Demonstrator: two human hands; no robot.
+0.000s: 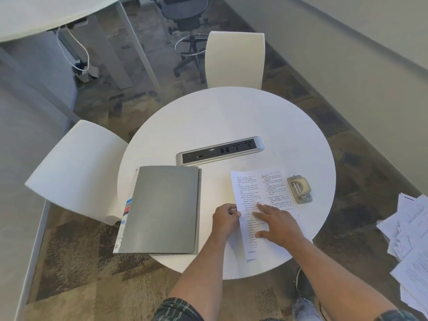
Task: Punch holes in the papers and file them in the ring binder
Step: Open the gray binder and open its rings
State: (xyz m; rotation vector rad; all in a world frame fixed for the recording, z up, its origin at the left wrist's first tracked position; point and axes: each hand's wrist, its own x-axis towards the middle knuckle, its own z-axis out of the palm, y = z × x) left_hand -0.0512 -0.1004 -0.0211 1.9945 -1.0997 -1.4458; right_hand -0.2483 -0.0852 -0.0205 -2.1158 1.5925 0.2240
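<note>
The left hand [225, 218] pinches the left edge of the paper [259, 205] on the round table [231, 117], and the right hand [275, 224] lies flat and wide on it. The gray binder [162, 208] lies closed to the left, and the hole punch [299, 189] sits just right of the paper. A power strip [220, 150] lies farther back, and more papers [410, 246] are piled far right.

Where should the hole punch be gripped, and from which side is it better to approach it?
Grip the hole punch across its two long sides, around the domed middle, coming from above with the right hand, which is nearer. It lies flat on the table, clear of the paper, so both sides look free. This is a judgement; its underside is hidden.
</note>
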